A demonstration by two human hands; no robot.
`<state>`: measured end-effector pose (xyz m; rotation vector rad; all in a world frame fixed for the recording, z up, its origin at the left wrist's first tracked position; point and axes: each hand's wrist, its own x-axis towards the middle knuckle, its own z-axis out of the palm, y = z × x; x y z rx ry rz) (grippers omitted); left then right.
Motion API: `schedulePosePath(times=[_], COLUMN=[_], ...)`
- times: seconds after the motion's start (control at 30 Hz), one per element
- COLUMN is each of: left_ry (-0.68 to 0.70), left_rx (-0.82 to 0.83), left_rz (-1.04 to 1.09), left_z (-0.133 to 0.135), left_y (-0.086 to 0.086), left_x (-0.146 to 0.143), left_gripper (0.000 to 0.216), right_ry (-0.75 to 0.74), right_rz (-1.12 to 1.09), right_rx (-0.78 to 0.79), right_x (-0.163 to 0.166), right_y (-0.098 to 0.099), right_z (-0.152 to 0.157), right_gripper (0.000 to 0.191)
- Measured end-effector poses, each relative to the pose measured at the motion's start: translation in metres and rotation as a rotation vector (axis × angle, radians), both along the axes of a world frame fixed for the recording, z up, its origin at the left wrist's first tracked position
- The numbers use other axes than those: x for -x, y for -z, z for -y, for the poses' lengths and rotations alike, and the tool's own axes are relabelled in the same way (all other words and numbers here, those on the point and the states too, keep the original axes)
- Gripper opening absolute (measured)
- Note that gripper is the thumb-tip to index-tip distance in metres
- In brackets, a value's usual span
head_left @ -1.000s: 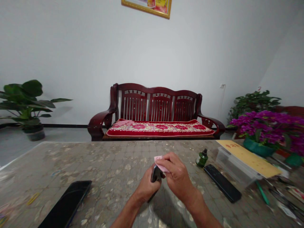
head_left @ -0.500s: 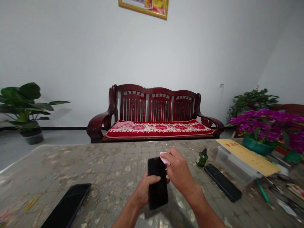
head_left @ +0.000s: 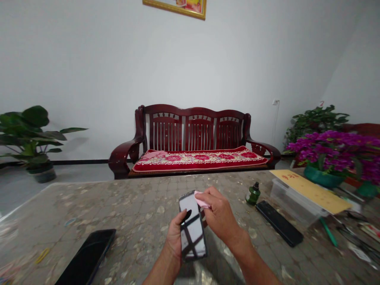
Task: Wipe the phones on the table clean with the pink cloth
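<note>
My left hand grips a black phone above the table, its glossy screen facing up and mirroring the ceiling. My right hand pinches a small pink cloth and presses it against the phone's top right corner. Both hands hover over the stone-patterned table, near its middle front.
A second black phone lies at the front left. A third dark phone, a small green bottle and a clear plastic box under a yellow envelope sit to the right. Purple flowers stand at the far right; a wooden sofa is behind.
The left hand turned the phone from edge-on to flat, screen up and tilted toward me. The right hand with the pink cloth stayed at the phone's top edge.
</note>
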<state>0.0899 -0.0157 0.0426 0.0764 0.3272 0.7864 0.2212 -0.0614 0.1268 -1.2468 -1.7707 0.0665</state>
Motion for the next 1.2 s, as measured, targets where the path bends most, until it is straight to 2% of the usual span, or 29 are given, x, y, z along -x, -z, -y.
schedulePosePath(times=[0.1,0.23,0.33,0.5,0.7,0.8,0.97,1.2], left_ry=[-0.017,-0.014,-0.052,-0.052,-0.086,-0.082,-0.123,-0.174], left_rx=[-0.026,-0.158,-0.193,-0.115,-0.246,-0.224,-0.192,-0.155], left_rz=[0.009,0.05,0.091,0.104,0.21,0.216,0.17,0.258], left_z=[-0.003,-0.003,-0.003,-0.007,-0.01,-0.011,-0.016,-0.021], left_y=[0.002,-0.003,-0.004,0.006,0.01,0.012,0.018,0.027], left_x=[0.001,0.0,-0.001,-0.001,0.001,0.001,-0.001,0.002], left_gripper=[0.021,0.04,0.045,0.039,0.046,0.047,0.045,0.047], right_ry=[-0.131,-0.214,-0.205,-0.165,-0.264,-0.266,-0.163,-0.257], right_rz=[-0.076,-0.16,-0.212,-0.311,-0.371,-0.374,-0.417,-0.509], right_rx=[0.019,0.049,0.071,0.056,0.096,0.107,0.13,0.189], right_x=[0.003,0.005,0.005,0.008,0.01,0.01,0.009,0.001], right_y=[0.007,0.018,0.023,0.026,0.036,0.042,0.053,0.071], right_z=[0.009,0.016,0.009,-0.005,0.01,0.011,-0.005,0.004], right_gripper=[0.041,0.041,0.036,0.028,0.026,0.025,0.023,0.02])
